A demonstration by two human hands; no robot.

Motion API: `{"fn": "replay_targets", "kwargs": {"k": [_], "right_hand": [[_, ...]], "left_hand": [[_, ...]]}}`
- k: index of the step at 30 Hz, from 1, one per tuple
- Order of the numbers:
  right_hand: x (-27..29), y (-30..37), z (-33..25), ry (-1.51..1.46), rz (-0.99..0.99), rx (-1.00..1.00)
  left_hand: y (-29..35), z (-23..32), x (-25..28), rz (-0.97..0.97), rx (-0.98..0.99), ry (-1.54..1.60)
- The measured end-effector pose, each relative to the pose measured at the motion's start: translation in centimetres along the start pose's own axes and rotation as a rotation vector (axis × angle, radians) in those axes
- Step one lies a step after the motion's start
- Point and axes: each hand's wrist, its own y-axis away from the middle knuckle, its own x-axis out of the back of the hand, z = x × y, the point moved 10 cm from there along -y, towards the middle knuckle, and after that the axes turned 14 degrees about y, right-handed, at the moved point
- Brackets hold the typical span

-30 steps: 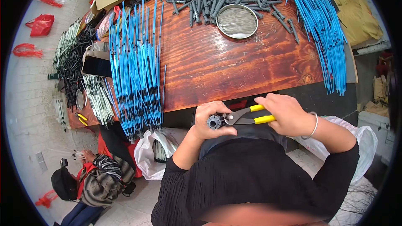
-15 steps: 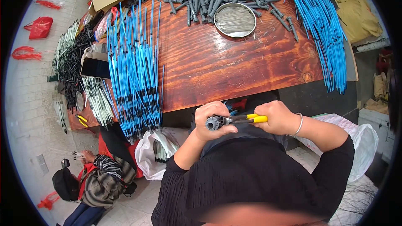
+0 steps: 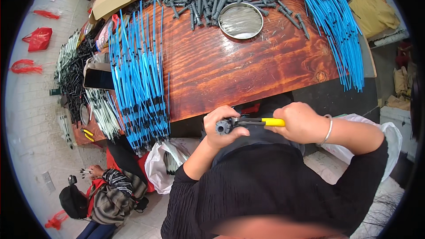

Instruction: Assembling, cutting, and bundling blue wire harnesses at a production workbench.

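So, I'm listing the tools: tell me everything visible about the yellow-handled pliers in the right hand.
The pliers show dark, metallic-looking shanks and yellow, apparently plastic gripping. They're seen nearly edge-on, so their opening can't be judged. They lie crosswise, tips leftward; the right hand grips the handle end, and the tips reach the left hand, which holds a grey toothed part. Exact contact is unclear.
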Motion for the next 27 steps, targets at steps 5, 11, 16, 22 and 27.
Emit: {"fn": "replay_targets", "kwargs": {"k": [5,11,16,22,27], "right_hand": [[-0.1,-0.3,-0.5,-0.145,0.067,0.048],[0.8,-0.3,-0.4,-0.225,0.08,0.133],[2.7,-0.3,8.7,0.083,0.517,-0.098],[0.3,0.7,18.3,0.27,0.705,-0.389],[-0.1,1.1,19.3,0.243,0.796,-0.419]], "left_hand": [[-0.1,0.1,0.6,0.042,0.0,0.001],[-0.3,0.8,1.5,0.053,-0.05,0.077],[-0.7,4.7,8.6,0.284,-0.092,0.498],[-0.4,9.9,12.4,0.277,-0.216,0.58],[0.6,11.4,14.5,0.329,-0.261,0.743]]}}
